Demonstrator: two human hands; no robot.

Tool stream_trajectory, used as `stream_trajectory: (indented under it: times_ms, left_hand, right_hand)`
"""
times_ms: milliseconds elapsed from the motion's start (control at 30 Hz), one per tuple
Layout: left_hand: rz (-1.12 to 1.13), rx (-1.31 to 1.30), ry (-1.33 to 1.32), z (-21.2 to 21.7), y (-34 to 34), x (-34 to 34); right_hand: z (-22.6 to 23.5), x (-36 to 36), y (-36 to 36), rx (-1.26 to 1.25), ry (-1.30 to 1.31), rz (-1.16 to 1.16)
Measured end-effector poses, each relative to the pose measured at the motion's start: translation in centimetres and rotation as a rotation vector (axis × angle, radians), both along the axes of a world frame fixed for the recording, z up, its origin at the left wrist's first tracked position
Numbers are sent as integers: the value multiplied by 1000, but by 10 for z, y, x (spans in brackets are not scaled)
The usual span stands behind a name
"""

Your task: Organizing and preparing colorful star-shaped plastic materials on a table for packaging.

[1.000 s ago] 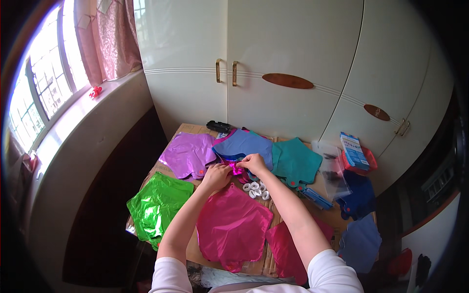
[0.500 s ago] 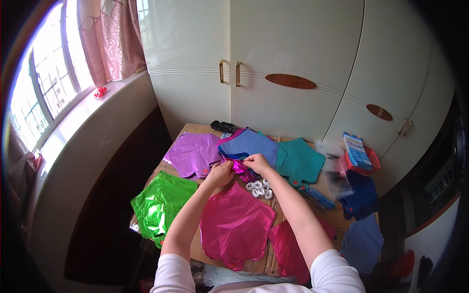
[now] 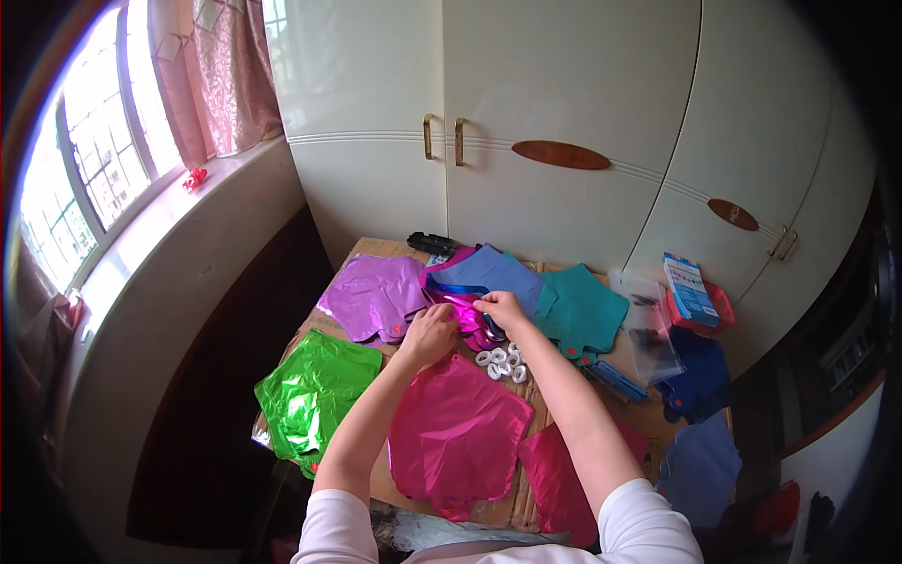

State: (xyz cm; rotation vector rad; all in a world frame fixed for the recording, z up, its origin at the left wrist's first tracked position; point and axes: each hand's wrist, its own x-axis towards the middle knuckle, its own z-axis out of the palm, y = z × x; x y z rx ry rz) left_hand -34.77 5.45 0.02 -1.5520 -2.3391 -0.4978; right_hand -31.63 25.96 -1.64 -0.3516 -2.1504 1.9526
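Both my hands work at a pile of flat foil balloons at the far middle of the cardboard. My left hand (image 3: 431, 334) is closed on the near edge of a shiny magenta foil balloon (image 3: 465, 312), its fingertips partly hidden. With thumb and forefinger my right hand (image 3: 505, 310) pinches the right side of the same crumpled foil. A blue foil balloon (image 3: 493, 269) lies just behind, with darker blue layers at its edge. Small white rings, perhaps ribbon rolls (image 3: 498, 359), sit between my forearms. A pink foil balloon (image 3: 460, 423) lies nearest me.
Around the cardboard (image 3: 381, 246) spread purple (image 3: 374, 293), green (image 3: 315, 395) and teal (image 3: 583, 305) foil balloons. At right are a clear bag (image 3: 648, 334), a red tray (image 3: 722, 315) with a blue package (image 3: 689, 287), and a blue tool-like object (image 3: 615, 381). A white cabinet (image 3: 564, 75) stands behind.
More of the magenta foil shows between my hands, and a dark blue edge is lifted behind it. My left hand has turned slightly over the foil; my right hand has barely moved.
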Motion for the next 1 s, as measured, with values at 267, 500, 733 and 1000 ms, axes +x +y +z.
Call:
stream_trajectory:
  times_ms: [267,500,733,1000]
  left_hand:
    - [24,-100,-51,-13,4,-4]
    - [69,-81,-92,-12,-1,2]
    - [132,-64,-134,-6,-14,11]
    - [-135,-121,-759,69,-121,85]
  right_hand:
    - [55,0,72,-58,169,-635]
    - [189,33,52,651,796,-857]
    - [189,-30,-89,1669,1044,-236]
    - [28,-80,-185,1557,773,567]
